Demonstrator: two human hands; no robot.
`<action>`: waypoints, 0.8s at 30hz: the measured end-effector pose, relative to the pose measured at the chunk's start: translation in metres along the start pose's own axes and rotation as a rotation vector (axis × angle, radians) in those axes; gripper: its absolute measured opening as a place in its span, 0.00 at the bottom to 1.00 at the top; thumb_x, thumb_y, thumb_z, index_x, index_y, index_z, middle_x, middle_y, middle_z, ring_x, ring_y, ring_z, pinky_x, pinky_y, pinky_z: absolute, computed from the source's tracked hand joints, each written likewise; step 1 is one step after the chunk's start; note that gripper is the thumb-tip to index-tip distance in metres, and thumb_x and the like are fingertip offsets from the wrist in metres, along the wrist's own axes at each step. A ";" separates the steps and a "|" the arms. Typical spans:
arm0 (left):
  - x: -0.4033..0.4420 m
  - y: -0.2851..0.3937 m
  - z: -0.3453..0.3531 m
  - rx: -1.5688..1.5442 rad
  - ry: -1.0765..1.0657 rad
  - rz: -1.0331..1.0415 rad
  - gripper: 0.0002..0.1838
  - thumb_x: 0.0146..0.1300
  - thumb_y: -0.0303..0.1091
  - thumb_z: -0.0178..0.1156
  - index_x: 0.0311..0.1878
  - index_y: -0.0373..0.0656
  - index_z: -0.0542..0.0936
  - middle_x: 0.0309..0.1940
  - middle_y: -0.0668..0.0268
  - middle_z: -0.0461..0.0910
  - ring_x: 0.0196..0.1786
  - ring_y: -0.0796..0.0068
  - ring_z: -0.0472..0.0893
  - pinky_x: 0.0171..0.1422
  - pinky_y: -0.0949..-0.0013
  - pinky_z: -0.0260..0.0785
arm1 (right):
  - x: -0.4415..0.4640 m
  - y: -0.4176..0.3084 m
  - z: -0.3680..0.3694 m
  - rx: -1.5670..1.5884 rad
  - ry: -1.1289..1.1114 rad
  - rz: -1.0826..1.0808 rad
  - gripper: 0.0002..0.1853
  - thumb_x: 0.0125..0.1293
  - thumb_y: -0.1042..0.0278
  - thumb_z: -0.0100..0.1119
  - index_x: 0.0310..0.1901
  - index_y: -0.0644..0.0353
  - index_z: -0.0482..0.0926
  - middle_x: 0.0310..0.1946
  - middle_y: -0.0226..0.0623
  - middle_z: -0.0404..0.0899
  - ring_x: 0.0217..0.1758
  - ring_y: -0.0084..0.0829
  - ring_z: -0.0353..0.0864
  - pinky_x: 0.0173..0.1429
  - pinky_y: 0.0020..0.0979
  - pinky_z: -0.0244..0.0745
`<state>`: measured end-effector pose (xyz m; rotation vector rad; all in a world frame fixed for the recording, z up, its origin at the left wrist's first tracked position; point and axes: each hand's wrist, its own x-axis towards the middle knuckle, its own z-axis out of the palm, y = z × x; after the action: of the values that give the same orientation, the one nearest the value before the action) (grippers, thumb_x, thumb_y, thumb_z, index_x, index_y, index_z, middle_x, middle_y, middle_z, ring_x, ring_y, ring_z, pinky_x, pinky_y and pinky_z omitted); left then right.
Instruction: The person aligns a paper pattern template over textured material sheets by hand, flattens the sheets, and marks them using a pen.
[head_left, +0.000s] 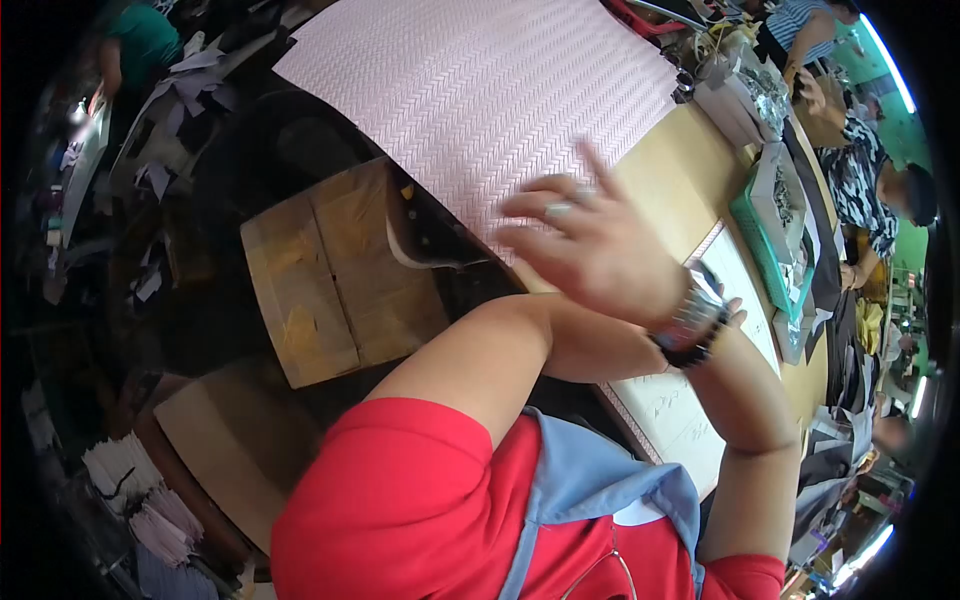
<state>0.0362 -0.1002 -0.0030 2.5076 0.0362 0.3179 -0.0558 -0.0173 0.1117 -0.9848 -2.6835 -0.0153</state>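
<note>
My right hand, with a ring and a wristwatch, is slightly blurred. Its fingers are apart and nothing shows in them. It is over the near corner of a large pink sheet with a woven herringbone pattern; I cannot tell whether they touch. My left arm crosses beneath the right wrist. Of my left hand only a few fingertips show, beside a white board with handwriting and a pink patterned edge. The rest of that hand is hidden, so its grip cannot be seen.
A brown cardboard box stands left of the table. Along the table's right side are a green basket and a box of small parts. Several people work on the far side. Stacked pieces lie lower left.
</note>
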 end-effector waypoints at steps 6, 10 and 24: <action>-0.008 -0.010 -0.010 0.110 0.011 -0.044 0.46 0.59 0.68 0.53 0.73 0.47 0.60 0.76 0.50 0.49 0.78 0.49 0.44 0.73 0.29 0.33 | 0.054 -0.006 0.099 -0.288 -0.070 -0.133 0.15 0.53 0.59 0.54 0.38 0.49 0.88 0.68 0.33 0.68 0.78 0.44 0.48 0.77 0.65 0.36; 0.002 0.003 -0.007 0.197 -0.036 -0.021 0.46 0.59 0.67 0.53 0.73 0.47 0.60 0.76 0.50 0.49 0.78 0.50 0.44 0.73 0.29 0.33 | 0.055 -0.005 0.096 -0.366 -0.119 -0.214 0.10 0.51 0.58 0.54 0.28 0.47 0.85 0.53 0.28 0.79 0.76 0.44 0.52 0.75 0.70 0.33; 0.017 0.015 0.000 -0.021 -0.068 0.067 0.46 0.59 0.69 0.51 0.75 0.51 0.58 0.76 0.51 0.49 0.78 0.51 0.44 0.72 0.27 0.31 | -0.198 -0.007 -0.119 0.071 0.867 0.693 0.12 0.63 0.78 0.60 0.49 0.59 0.79 0.41 0.35 0.85 0.40 0.23 0.85 0.42 0.25 0.80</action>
<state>0.0525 -0.1106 0.0091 2.5006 -0.0785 0.2584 0.1145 -0.1608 0.1735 -1.4137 -1.4871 -0.1611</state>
